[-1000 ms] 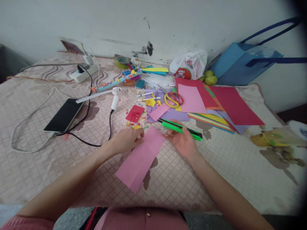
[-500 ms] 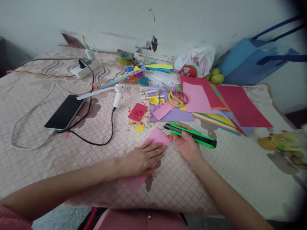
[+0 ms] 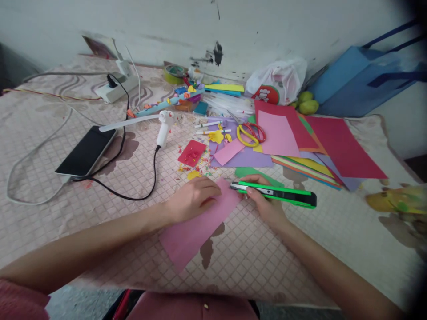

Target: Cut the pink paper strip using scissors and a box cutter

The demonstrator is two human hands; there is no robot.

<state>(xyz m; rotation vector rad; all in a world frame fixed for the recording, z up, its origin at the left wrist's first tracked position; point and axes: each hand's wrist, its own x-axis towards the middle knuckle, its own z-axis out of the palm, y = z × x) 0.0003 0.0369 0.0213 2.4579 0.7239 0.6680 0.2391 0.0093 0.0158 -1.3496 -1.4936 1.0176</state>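
Note:
A strip of pink paper lies at a slant on the tablecloth in front of me. My left hand rests on its upper left side, fingers curled in over the paper; the fingertips are partly hidden. In my right hand is a green and black utility knife, held between thumb and fingers. Its metal nose points left, just above the far right corner of the pink paper. A piece of green paper lies right behind the knife.
Scissors, colored paper sheets and a red card with scraps lie beyond my hands. A white glue gun, its black cord, a tablet and a power strip are leftward. A blue bag stands back right.
My left hand has gone from lying flat across the pink paper to curled fingers nearer its far left edge, uncovering more paper. The knife has shifted slightly right and turned, showing its metal nose.

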